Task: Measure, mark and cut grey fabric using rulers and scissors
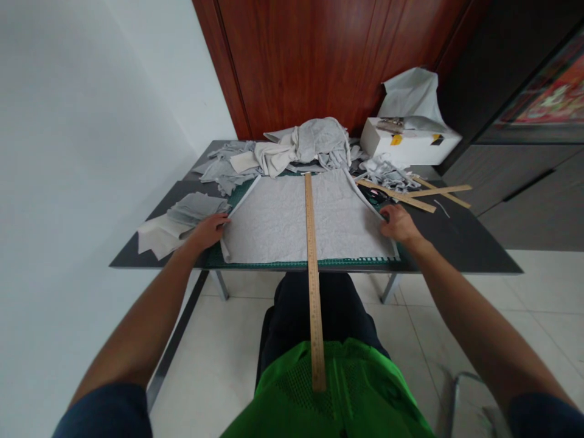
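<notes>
A light grey cloth [278,222] lies spread on a green cutting mat [292,264], its left and right edges pale and turned. Across its middle runs a long wooden ruler [312,255], the near end sticking out past the table's front edge over the lap. My left hand [210,231] has its fingers closed at the cloth's left edge. At the right edge, my right hand [399,224] pinches the cloth between thumb and fingers.
Crumpled grey and white cloths [314,143] are heaped at the back of the dark table [474,243]. Folded pieces [182,220] lie at the left. Wooden rulers [438,191], scissors [375,193], white scraps [387,172] and a white box [410,143] are at the right.
</notes>
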{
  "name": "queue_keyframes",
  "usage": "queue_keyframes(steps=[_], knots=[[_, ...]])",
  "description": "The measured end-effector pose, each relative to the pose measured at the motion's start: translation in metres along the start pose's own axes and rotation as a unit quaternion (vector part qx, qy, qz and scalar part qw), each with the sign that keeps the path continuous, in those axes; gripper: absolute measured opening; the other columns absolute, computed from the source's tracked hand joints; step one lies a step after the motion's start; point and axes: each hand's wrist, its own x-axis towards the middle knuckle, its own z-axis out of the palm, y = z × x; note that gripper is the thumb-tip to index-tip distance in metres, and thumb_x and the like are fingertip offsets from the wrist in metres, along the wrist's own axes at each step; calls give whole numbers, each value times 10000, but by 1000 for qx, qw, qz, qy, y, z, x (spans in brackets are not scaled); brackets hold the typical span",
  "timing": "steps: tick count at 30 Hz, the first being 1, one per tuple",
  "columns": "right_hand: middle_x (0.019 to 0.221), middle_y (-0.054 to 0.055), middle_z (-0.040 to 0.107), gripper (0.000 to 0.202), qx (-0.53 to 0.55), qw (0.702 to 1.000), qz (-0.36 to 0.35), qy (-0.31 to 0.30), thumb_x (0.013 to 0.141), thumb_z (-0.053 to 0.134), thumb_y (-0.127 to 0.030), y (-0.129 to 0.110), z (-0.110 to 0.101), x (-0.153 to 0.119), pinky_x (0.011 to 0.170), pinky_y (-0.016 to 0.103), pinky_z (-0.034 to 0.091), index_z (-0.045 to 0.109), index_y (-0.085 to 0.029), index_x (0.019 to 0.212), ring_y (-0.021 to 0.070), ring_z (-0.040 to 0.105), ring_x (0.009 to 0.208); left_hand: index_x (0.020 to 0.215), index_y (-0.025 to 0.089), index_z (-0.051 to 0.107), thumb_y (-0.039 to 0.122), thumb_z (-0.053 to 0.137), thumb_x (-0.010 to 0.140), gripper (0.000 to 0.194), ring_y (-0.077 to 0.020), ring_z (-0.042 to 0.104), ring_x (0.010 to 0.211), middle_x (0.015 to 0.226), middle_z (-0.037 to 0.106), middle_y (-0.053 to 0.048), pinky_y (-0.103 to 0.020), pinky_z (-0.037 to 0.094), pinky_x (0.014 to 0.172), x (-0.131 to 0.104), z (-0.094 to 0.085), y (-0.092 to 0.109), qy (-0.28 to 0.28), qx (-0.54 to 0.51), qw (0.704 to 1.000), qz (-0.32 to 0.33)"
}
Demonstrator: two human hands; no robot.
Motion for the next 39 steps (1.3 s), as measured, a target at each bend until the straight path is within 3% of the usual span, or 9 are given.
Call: queue_keyframes(steps=[5, 8, 13, 17, 20, 24, 29, 39], knots=[[1164, 187, 745, 413, 59, 994, -96, 12, 852, 561, -208, -64, 20, 13, 973, 451, 574, 732, -113, 1215, 307, 713, 996, 1081, 176, 825, 197, 553, 763, 419, -328, 573, 1437, 1478, 684, -95, -492, 405, 1279, 16, -9, 20, 3, 50, 999, 13], [1271, 198, 742, 438, 74, 987, -143, -5, 923, 514, -228, -99, 37, 15, 1089, 446, 531, 719, -106, 1291, 318, 687, 1186, 1075, 169, 818, 206, 559, 800, 380, -320, 590, 1416, 1446, 699, -121, -504, 414, 1265, 31, -9, 47, 46, 49, 997, 45], [1522, 183, 635, 494, 28, 987, -153, -47, 1025, 449, -316, -123, 58, 5, 1195, 539, 435, 663, -135, 1433, 344, 539, 1451, 1296, 179, 755, 331, 573, 927, 438, -281, 588, 1423, 1494, 667, -114, -480, 399, 1272, 63, 4, 133, 60, -4, 987, 150], [1596, 148, 579, 512, 1, 990, -128, -61, 1072, 380, -345, -127, 61, -4, 1214, 623, 370, 630, -189, 1491, 359, 461, 1524, 1521, 198, 603, 452, 604, 975, 602, -285, 412, 1574, 1677, 486, -109, -457, 280, 1326, 80, 16, 204, -26, -18, 974, 223], [1611, 145, 564, 532, -1, 990, -126, -67, 1085, 340, -349, -130, 60, -7, 1220, 626, 355, 616, -191, 1512, 356, 449, 1536, 1618, 228, 480, 533, 637, 959, 743, -302, 292, 1634, 1739, 386, -96, -496, 181, 1349, 90, 25, 233, -99, 2, 967, 236], [1624, 134, 553, 536, -3, 990, -120, -73, 1086, 334, -350, -134, 57, -8, 1227, 625, 347, 610, -198, 1519, 350, 443, 1543, 1671, 246, 373, 621, 639, 939, 865, -297, 214, 1659, 1784, 276, -111, -531, 119, 1346, 100, 38, 241, -145, 15, 962, 230], [1635, 127, 541, 540, -7, 990, -116, -79, 1089, 331, -348, -136, 55, -8, 1245, 622, 330, 601, -187, 1528, 348, 435, 1552, 1677, 219, 352, 678, 599, 942, 902, -305, 213, 1657, 1780, 274, -141, -524, 132, 1336, 101, 48, 234, -164, 15, 961, 222], [1642, 125, 532, 534, -4, 990, -113, -80, 1082, 350, -341, -136, 53, -8, 1249, 632, 332, 596, -189, 1531, 347, 436, 1551, 1700, 230, 306, 696, 540, 962, 903, -307, 204, 1662, 1794, 237, -118, -511, 100, 1344, 97, 47, 228, -173, 6, 963, 206]])
